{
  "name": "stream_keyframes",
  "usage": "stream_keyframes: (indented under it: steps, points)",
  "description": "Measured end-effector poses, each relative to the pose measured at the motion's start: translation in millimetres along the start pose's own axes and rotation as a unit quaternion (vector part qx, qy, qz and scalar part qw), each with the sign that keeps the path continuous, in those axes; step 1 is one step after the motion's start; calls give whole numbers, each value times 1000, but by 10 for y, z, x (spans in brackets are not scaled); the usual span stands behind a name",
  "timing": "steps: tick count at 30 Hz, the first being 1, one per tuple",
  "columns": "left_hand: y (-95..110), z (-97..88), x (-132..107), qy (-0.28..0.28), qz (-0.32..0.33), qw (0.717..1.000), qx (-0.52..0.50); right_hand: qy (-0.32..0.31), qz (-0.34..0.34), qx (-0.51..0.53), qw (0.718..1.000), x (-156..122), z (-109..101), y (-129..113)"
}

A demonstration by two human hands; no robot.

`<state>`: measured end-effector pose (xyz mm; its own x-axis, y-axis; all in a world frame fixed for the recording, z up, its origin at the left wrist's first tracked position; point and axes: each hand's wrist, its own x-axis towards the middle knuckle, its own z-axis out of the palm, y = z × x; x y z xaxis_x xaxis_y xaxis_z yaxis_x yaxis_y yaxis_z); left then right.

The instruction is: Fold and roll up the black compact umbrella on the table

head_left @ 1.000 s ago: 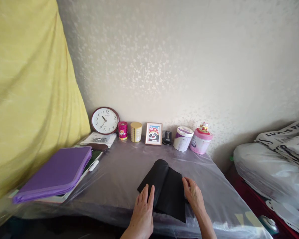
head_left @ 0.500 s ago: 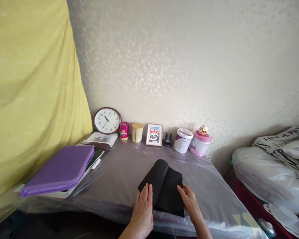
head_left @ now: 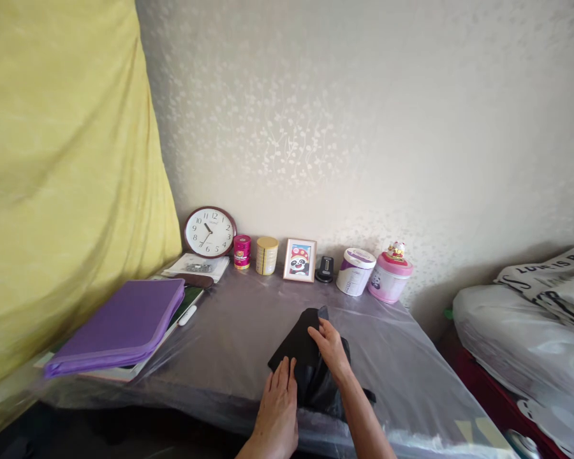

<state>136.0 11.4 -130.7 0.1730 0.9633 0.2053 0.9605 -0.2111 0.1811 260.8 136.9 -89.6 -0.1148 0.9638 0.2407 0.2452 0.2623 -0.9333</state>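
Observation:
A piece of folded black cloth (head_left: 296, 344) lies near the front edge of the table; its exact kind I cannot tell. My left hand (head_left: 278, 398) rests against its near left part, fingers stretched out. My right hand (head_left: 331, 347) reaches across the cloth and grips a fold at its far edge between thumb and fingers. A small greyish flap pokes up beyond those fingertips. Under my right forearm the cloth looks rumpled, and a dark end of it sticks out to the right. My right hand and wrist hide part of the cloth.
The table (head_left: 229, 331) has a clear plastic cover. On its left lies a purple folder (head_left: 117, 322). Along the wall stand a clock (head_left: 210, 231), tins, a framed panda picture (head_left: 300, 260) and two lidded tubs. White bags (head_left: 516, 331) sit to the right.
My right hand has moved from the cloth's right edge to its far edge and closed on a fold. The right part of the cloth is now rumpled. My left hand stays nearly still.

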Motion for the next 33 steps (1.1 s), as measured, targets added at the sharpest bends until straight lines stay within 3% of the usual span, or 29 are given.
stream_keyframes:
  steps: [6, 11, 14, 16, 20, 22, 29, 33]
  points:
    - [-46, 116, 13, 15, 2, 1000, -14, -19, 23, -47, 998, 146, 253, 134]
    - [-55, 50, -11, 24, -2, 1000, -15, -50, 58, -125, 989, 167, 263, 133]
    - [-60, -64, -49, -19, -2, 1000, -6, -63, 60, -147, 985, 176, 244, 123]
    - [-36, -163, -71, -31, -13, 999, 11, -68, 50, -158, 984, 175, 245, 111]
    - [49, -317, -50, 68, 31, 997, -19, -72, 14, -181, 981, 159, 269, 73]
    - [85, -350, -5, 88, 70, 992, -55, -71, 4, -180, 981, 154, 281, 68]
    - [137, -394, 133, 54, 100, 989, -97, -142, -35, -56, 988, 126, 289, 94]
    - [118, -392, 160, 38, 91, 992, -74, -179, -98, -77, 976, 42, 283, -43]
